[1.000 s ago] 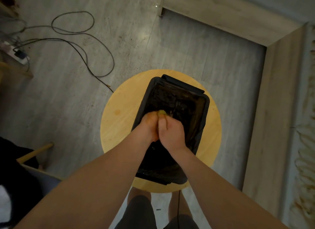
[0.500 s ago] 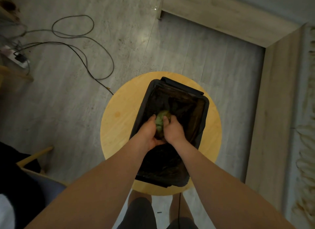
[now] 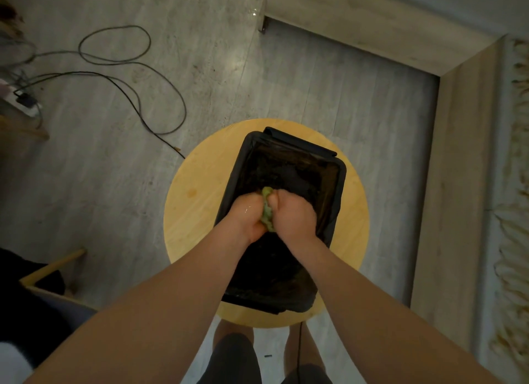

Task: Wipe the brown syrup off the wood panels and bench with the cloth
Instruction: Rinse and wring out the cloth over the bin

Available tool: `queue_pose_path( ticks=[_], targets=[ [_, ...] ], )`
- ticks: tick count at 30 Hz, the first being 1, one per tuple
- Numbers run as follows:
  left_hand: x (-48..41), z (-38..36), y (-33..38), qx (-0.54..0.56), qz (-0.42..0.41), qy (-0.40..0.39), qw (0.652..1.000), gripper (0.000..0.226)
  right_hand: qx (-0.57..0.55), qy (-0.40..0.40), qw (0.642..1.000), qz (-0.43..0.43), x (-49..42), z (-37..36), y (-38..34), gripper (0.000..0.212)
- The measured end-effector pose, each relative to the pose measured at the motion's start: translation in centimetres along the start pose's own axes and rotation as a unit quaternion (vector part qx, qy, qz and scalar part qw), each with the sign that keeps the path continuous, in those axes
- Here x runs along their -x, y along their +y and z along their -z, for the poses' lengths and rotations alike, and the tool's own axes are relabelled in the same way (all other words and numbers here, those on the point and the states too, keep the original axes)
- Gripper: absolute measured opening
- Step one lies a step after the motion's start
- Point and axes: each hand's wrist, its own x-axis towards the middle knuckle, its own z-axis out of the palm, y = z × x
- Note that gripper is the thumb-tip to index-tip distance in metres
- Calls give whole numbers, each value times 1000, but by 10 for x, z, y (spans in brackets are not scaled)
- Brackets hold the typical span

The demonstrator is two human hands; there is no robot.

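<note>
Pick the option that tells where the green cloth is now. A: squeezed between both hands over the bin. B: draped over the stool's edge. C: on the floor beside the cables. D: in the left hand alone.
A: the left hand and right hand both grip the green cloth above the black-lined bin.

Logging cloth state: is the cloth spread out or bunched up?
Bunched: the cloth is wadded between left hand and right hand.
</note>
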Motion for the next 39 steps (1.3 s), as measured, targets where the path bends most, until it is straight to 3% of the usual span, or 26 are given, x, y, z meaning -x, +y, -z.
queue_pose_path(
  ticks=[3, 7, 10, 13, 15, 19, 21, 24, 27, 30, 32, 35, 39],
  targets=[
    [1, -3, -2, -8, -27, -11, 1000, 22, 57, -27, 995, -72, -19, -3, 10, 37],
    [-1, 0, -5, 3, 21, 52, 998, 43, -114, 51, 970, -208, -19, -11, 5, 39],
    [-8, 2, -12, 12, 63, 50, 997, 48, -141, -72, 954, -255, -14, -17, -1, 45],
    [-5, 2, -12, 64, 93, 29, 993, 52, -229, -136, 942, -206, -5, -10, -12, 37],
    [-5, 4, -9, 69, 80, 11, 994, 56, -267, -116, 945, -151, 10, 3, -22, 33],
    [-8, 7, -6, 39, 34, -14, 999, 72, -279, -38, 959, -30, 34, 22, -34, 50],
    [-9, 5, -3, 5, 20, 4, 1000, 57, -228, -15, 974, -1, 33, 20, -33, 49],
    [-3, 3, -1, 14, 17, -8, 1000, 37, -169, 2, 985, -41, 20, 8, -21, 47],
    [-7, 2, -6, -26, -35, -35, 998, 30, -45, -72, 989, -122, -8, 2, 5, 30],
    [-5, 2, -1, -62, -68, -16, 996, 27, -144, -111, 965, -190, -27, 13, 9, 37],
    [-6, 5, 5, -54, -52, 35, 997, 33, -219, -164, 945, -180, -31, 24, 5, 45],
    [-8, 8, 8, -73, -10, 23, 997, 55, -131, -235, 959, -89, -25, 26, 13, 28],
    [-15, 10, -7, -82, -89, -1, 993, 61, -171, -119, 971, -120, -34, 46, 16, 22]
  ],
)
